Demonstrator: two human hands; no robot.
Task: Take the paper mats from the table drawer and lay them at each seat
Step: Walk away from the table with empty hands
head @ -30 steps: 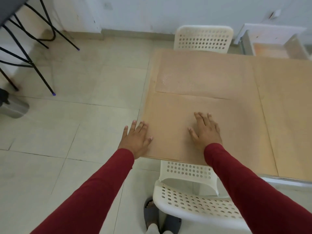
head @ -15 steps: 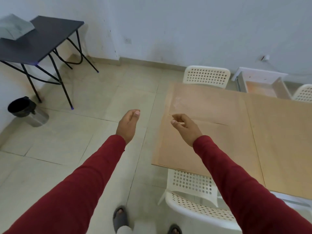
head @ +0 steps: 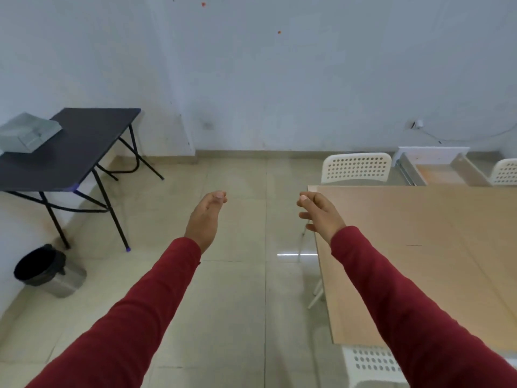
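Nearest, low right: perforated white plastic chair [head: 372, 362] tucked under the near table edge. Red sleeves reach forward from the bottom.

Left hand [head: 205, 217] raised over the floor tiles, fingers loosely curled, grasping nothing. Right hand [head: 321, 212] the same, relaxed and released, hovering at the table's left edge near the far corner.

Table [head: 321, 239] carries tan paper mats [head: 419, 261] that cover all of its visible top, flat, matte, edges flush with the table rim. A faint seam runs through them; exact count cannot be told.

Handling, as a judgement: thin sheets, light, floppy, prone to creasing or sliding on a smooth top. Best pinched at two corners or along one edge, both hands, then smoothed flat with the palms.

Farther: a second perforated chair [head: 356, 166] at the far side, a third [head: 505, 170] at the right frame edge. Between them the open drawer [head: 436, 169], pale wood base, white front.

Far left: dark folding table [head: 84, 144] with a grey box, a black-lined bin [head: 47, 271] below.
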